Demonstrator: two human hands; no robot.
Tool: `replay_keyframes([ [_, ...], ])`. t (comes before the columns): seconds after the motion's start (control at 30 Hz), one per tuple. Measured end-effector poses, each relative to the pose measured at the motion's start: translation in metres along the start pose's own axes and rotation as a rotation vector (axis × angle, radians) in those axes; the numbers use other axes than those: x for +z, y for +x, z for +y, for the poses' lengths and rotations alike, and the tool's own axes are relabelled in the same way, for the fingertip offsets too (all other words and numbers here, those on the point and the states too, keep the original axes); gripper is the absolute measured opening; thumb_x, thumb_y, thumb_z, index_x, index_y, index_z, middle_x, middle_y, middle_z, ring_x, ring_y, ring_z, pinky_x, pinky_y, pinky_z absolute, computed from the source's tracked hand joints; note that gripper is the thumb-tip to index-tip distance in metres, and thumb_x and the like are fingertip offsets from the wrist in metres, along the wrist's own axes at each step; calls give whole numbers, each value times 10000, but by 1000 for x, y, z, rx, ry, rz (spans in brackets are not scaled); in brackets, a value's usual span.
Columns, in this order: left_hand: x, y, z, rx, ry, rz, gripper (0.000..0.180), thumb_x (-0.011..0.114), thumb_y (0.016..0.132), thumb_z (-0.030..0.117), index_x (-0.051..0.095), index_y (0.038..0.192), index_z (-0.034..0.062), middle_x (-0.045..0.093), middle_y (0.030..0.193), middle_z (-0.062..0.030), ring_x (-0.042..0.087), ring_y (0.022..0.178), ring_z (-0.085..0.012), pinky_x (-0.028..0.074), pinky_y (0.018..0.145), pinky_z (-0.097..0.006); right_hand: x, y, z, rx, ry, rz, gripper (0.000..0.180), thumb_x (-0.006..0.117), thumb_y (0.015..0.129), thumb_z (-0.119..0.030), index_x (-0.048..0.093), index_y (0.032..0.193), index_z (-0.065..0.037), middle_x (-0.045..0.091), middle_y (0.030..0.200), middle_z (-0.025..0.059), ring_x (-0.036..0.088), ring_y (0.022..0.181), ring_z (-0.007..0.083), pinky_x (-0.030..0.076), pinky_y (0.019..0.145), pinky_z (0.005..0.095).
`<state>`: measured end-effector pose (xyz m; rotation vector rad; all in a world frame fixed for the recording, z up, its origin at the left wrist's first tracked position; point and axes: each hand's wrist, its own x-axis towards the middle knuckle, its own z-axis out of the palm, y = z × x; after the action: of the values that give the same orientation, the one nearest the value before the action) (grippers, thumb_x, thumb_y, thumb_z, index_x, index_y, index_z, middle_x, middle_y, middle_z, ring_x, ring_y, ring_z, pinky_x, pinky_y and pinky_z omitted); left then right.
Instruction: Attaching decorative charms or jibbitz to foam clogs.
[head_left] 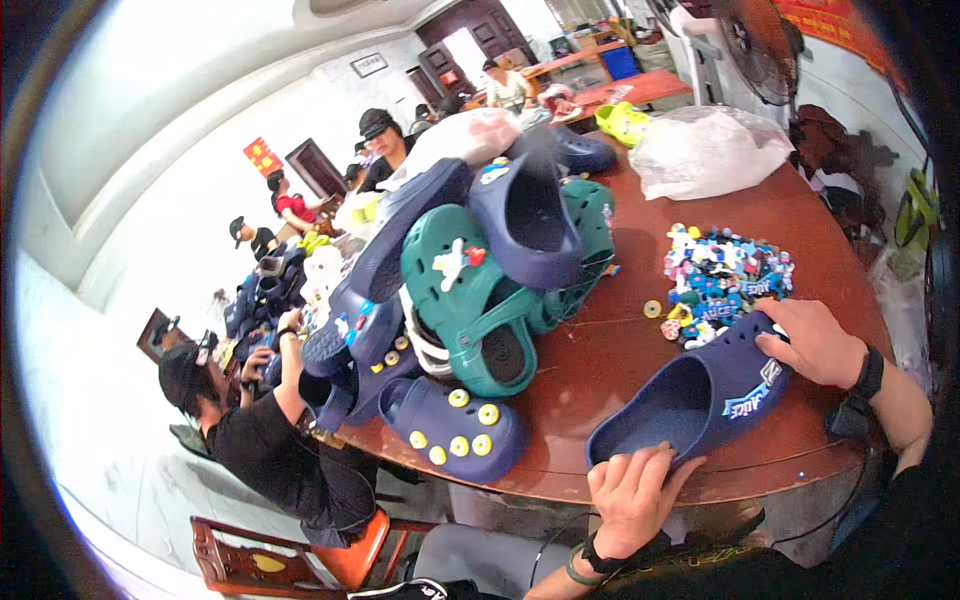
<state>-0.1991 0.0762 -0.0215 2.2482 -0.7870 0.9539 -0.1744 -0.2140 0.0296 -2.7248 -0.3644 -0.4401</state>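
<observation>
Both hands hold a navy blue clog (665, 400) at the table's near right edge. My left hand (632, 492) wraps its fingers over the heel rim. My right hand (815, 342) grips the toe end, thumb on top near the holes; its other fingers are partly hidden. A blue-and-white letter charm (745, 403) and a small black-and-white charm (770, 373) sit on the clog's upper. Just beyond the toe lies a heap of small colourful shoe charms (725, 275), with a round yellow charm (652, 309) apart at its left.
Left of centre rises a pile of clogs, with a green clog (455, 270) and a navy clog with yellow round charms (455, 430). A clear plastic bag (710, 150) and lime clog (622, 123) lie farther back. A co-worker (250, 430) sits at the left; a fan (755, 50) stands back right.
</observation>
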Motion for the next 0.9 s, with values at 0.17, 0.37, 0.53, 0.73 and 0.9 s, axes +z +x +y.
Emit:
replay_keyframes([
  [0.17,0,-1,0,-2,-37,14,358,854,699,309,651,932,128,624,834,41,533,693,-142,334,674,-305,13,-5,0,-65,-243,88,333,599,913,-216,563,1158,6,623,845,168,623,772,350,503,707,462],
  [0.37,-1,0,2,-1,-20,28,359,852,702,312,648,930,125,613,823,40,530,697,-146,333,675,-307,17,-10,3,-102,-286,149,267,596,914,-156,567,1119,12,625,839,177,626,756,346,514,667,453],
  [0.53,-1,2,2,5,-25,28,350,851,701,312,650,917,123,600,803,38,521,688,-150,330,673,-307,16,-7,17,73,20,109,194,553,963,-140,550,1089,7,606,808,230,623,761,388,486,662,476],
  [0.73,-2,1,3,-12,-23,22,349,854,697,305,656,915,119,600,794,35,518,684,-152,326,663,-312,20,-6,34,234,299,197,131,557,976,-148,549,982,-17,590,791,233,621,753,379,462,666,431],
  [0.9,-1,4,3,-7,-45,45,355,855,694,315,656,913,120,604,797,36,517,684,-156,325,661,-315,24,1,42,261,340,183,136,603,926,-132,572,974,-8,616,821,162,627,784,260,484,722,375],
])
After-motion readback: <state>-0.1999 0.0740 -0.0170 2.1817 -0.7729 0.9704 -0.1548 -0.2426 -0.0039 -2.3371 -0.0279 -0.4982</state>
